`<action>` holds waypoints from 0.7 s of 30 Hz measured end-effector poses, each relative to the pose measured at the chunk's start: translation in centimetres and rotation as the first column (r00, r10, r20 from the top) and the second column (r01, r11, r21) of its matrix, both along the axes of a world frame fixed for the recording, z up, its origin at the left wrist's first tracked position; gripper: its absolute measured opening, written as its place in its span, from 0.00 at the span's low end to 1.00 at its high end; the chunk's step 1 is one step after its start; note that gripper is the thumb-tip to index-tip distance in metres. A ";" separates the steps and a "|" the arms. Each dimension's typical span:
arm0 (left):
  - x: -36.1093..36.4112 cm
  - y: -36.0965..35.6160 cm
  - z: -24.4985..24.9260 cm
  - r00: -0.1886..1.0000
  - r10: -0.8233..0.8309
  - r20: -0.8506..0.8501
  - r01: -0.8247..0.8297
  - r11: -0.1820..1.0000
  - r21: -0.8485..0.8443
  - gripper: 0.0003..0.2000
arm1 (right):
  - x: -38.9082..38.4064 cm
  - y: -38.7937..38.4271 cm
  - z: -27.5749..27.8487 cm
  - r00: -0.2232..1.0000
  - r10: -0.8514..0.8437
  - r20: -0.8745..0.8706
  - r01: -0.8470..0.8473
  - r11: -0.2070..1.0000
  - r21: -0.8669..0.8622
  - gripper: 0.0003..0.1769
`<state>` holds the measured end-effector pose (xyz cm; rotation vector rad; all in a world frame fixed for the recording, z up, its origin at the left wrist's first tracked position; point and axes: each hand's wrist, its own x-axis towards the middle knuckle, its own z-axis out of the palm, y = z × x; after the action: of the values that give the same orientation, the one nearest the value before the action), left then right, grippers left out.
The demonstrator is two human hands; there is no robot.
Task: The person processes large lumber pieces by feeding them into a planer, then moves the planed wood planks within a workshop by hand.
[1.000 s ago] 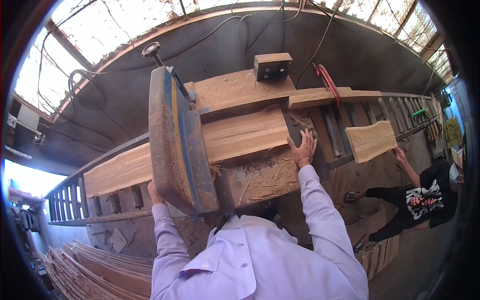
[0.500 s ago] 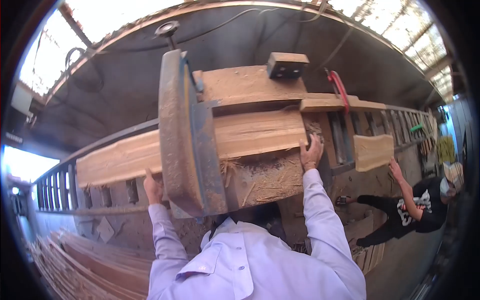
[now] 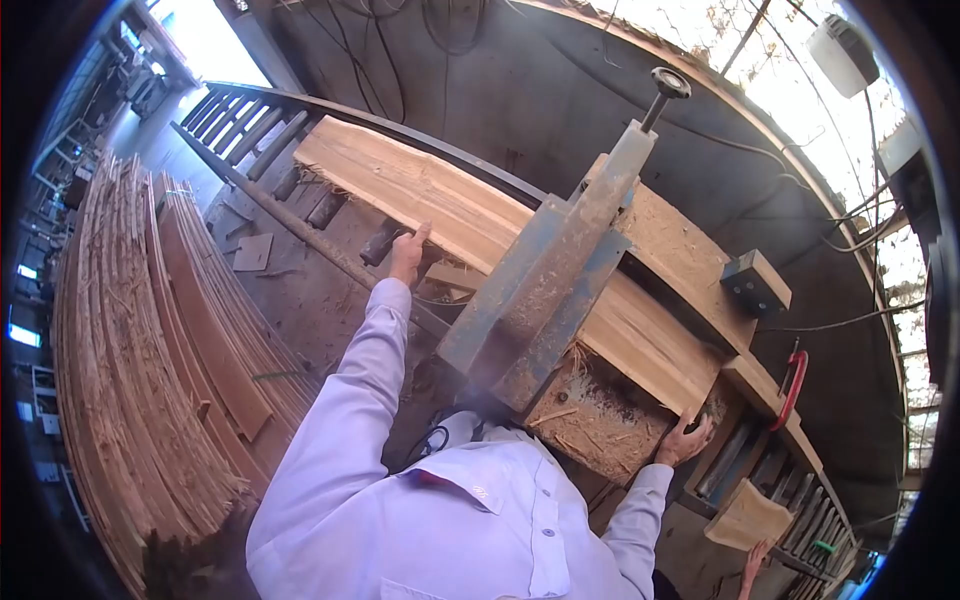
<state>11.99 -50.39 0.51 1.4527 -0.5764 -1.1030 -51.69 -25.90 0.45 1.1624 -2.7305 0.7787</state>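
A long wooden board runs under the rusty blue metal machine housing, and its other end emerges on the right side. My left hand grips the near edge of the board left of the housing, a finger or thumb showing on top and the rest partly hidden. At the board's right end corner, my right hand is closed around the edge, its fingers curled there. Below that end, wood shavings cover the machine bed.
Rollers extend at both ends. A red clamp holds a wooden strip on the right. Another person's hand touches a short board. Stacked planks lie at the left. A dark block sits behind.
My view has swung left and tilted, so the machine appears slanted. My left hand has shifted along the board's near edge toward the left, while my right hand stays at its right end.
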 end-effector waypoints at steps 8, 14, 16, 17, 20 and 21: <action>1.1 -0.4 -1.9 0.995 -0.095 0.011 0.095 0.995 0.042 0.23 | 0.2 0.3 0.3 1.000 0.018 0.025 -0.018 1.000 -0.025 0.42; 0.4 -0.1 -0.2 0.995 -0.097 -0.028 0.098 0.994 0.038 0.26 | 0.2 0.1 0.3 1.000 0.002 0.005 -0.002 1.000 0.007 0.38; 0.2 0.0 0.0 0.995 -0.098 -0.032 0.100 0.994 0.037 0.25 | 0.2 0.1 0.4 1.000 0.000 -0.005 0.000 1.000 0.006 0.38; 0.1 0.1 0.1 0.994 -0.096 -0.045 0.097 0.995 0.025 0.25 | 0.3 0.1 0.4 1.000 -0.002 -0.009 0.002 1.000 0.005 0.38; -0.3 0.4 0.8 0.994 -0.090 -0.060 0.090 0.996 0.000 0.26 | 0.3 0.0 0.4 1.000 0.009 -0.020 -0.010 1.000 -0.012 0.41; 0.0 0.2 0.3 0.995 -0.089 -0.045 0.089 0.996 0.003 0.26 | 0.3 0.0 0.3 1.000 0.007 -0.015 -0.007 1.000 -0.011 0.40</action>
<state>12.01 -50.20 0.79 1.4146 -0.6117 -1.2044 -51.38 -25.92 0.75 1.1717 -2.7079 0.7818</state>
